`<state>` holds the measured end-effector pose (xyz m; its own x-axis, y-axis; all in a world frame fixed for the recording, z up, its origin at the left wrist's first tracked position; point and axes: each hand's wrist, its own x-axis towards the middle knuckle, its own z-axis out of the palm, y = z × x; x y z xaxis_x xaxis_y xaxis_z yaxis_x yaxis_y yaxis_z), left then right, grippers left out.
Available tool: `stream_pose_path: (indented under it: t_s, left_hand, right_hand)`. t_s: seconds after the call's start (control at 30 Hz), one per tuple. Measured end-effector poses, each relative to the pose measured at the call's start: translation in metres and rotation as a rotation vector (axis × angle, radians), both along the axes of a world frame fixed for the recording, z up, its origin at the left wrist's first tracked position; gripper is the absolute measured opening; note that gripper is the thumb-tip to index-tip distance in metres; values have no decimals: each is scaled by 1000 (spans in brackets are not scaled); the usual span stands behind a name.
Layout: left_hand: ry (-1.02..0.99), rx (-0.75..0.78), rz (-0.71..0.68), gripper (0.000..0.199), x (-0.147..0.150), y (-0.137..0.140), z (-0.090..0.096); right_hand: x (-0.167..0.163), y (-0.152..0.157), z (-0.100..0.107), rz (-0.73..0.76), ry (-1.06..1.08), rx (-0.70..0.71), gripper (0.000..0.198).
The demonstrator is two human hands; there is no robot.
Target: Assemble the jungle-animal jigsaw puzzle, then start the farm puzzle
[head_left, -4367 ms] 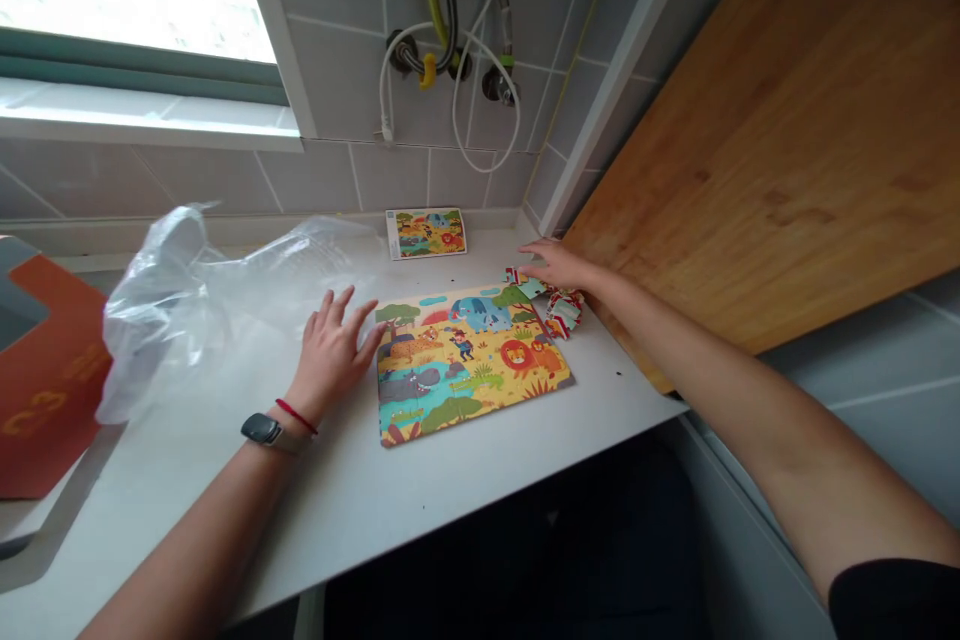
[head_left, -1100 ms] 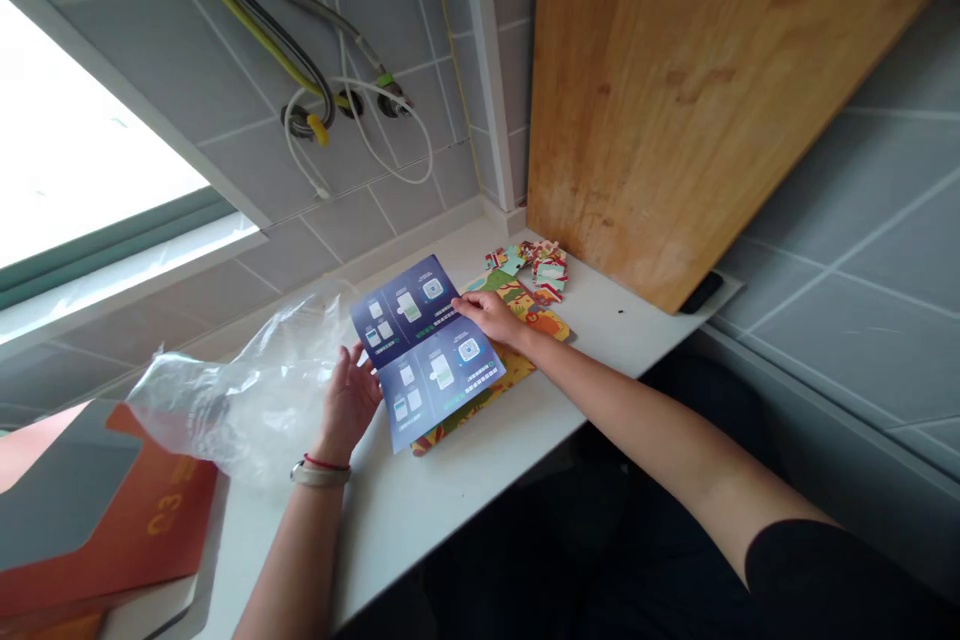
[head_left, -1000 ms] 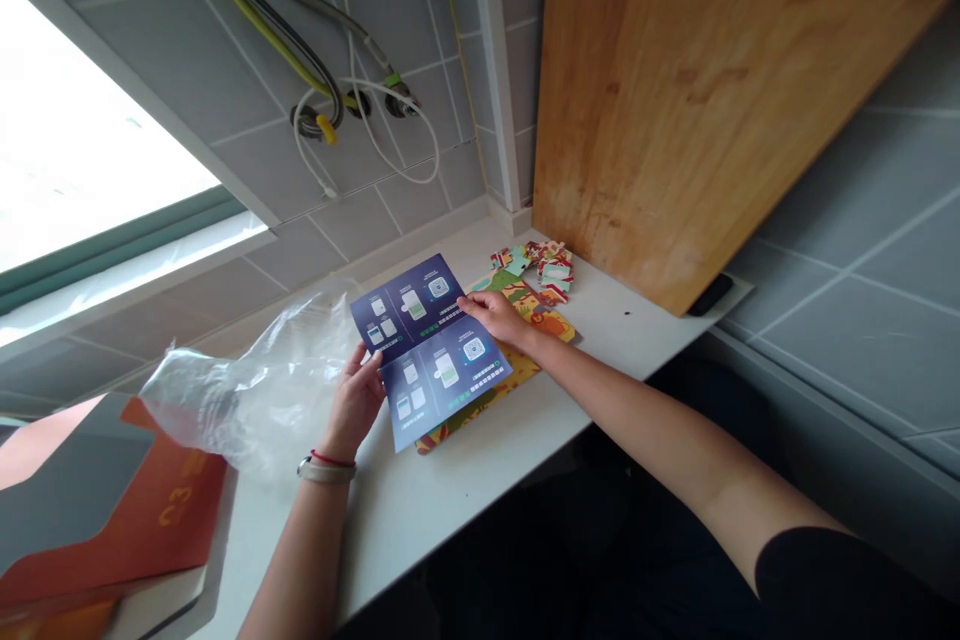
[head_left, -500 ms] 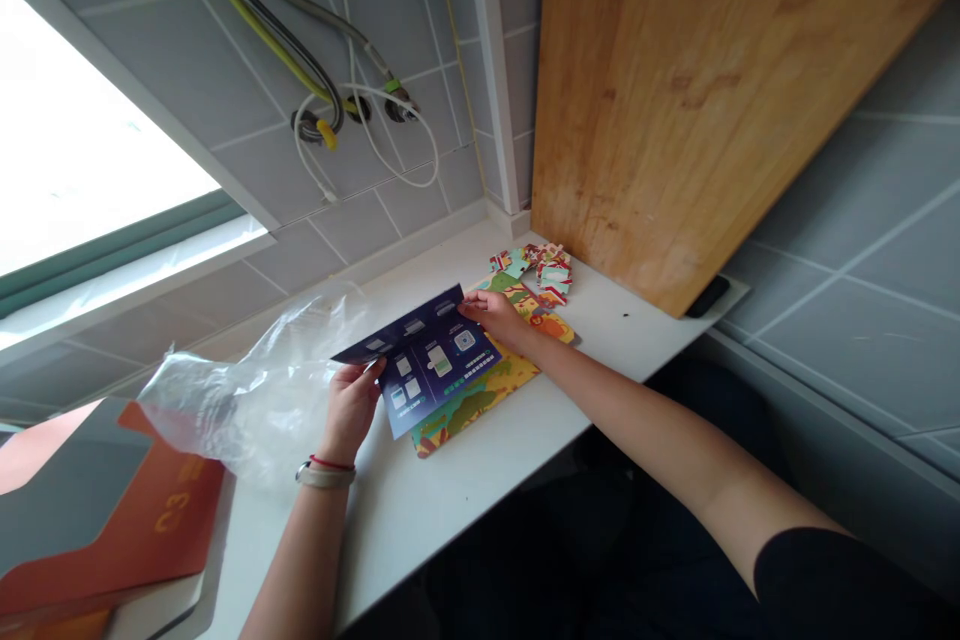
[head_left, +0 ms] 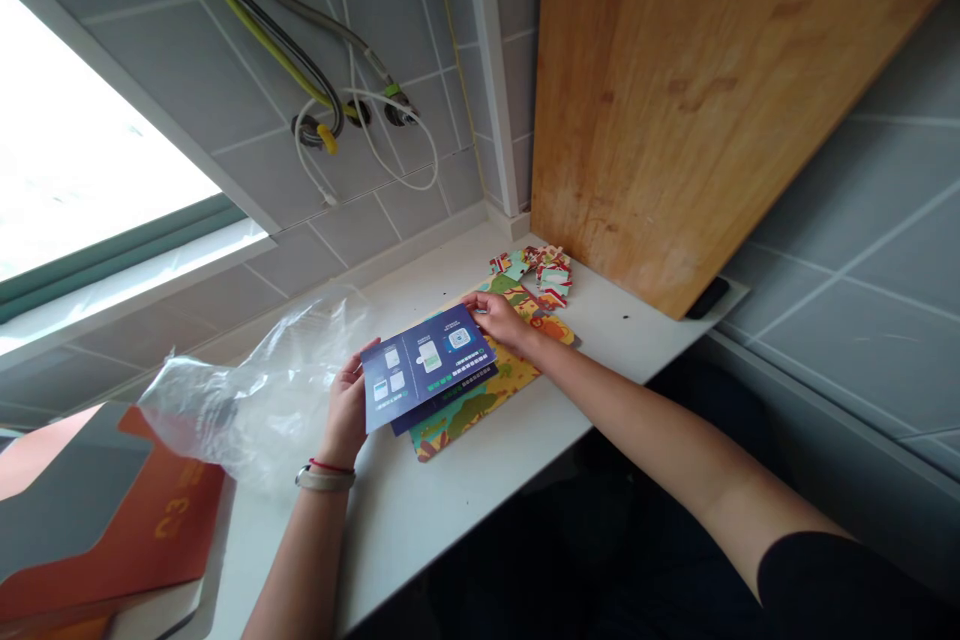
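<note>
A dark blue folded leaflet (head_left: 427,365) printed with white panels and a code is held between my two hands. My left hand (head_left: 346,400) grips its left edge, with the fingers partly behind the paper. At the far right corner, my right hand (head_left: 496,316) pinches it. The lower fold of the leaflet shows beneath the upper one. Under it lies a colourful illustrated board (head_left: 480,410) in yellow and green, partly covered. Just beyond my right hand sits a heap of puzzle pieces (head_left: 551,272) in red, mint and cream.
A crumpled clear plastic bag (head_left: 262,400) lies left of my left hand. An orange and grey folder or box (head_left: 150,520) is at the lower left. A wooden board (head_left: 675,100) leans at the right, a dark object (head_left: 709,297) by its foot. Hoses (head_left: 277,30) hang on the tiled wall.
The leaflet's raised flap has come down toward me, so its printed face now lies on top. My left hand has shifted slightly with it; the right hand stays at the corner.
</note>
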<state>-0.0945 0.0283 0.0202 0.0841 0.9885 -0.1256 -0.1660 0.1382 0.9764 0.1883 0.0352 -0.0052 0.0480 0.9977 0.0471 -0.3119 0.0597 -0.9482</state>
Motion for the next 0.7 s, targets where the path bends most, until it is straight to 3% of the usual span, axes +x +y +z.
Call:
stream_pose_path:
  t_s: [0.2,0.33,0.47,0.57,0.7]
  left_hand:
    - [25,15,43,73,5,-1,3]
    - [40,131,193,52,0,2,-1]
    - [39,219,342,42,-7,6,-3]
    - [37,216,410,42,-9,7,0]
    - [-11,207,460,41,-6,6,5]
  right_hand:
    - [0,0,-1,65,-52,78,14]
    - [2,-8,10,186,-104,200,15]
    - [3,-23,25,444,9,194,41]
    - [3,-31,32,515,-23,188,67]
    - [4,-30,30,478,-42,115,60]
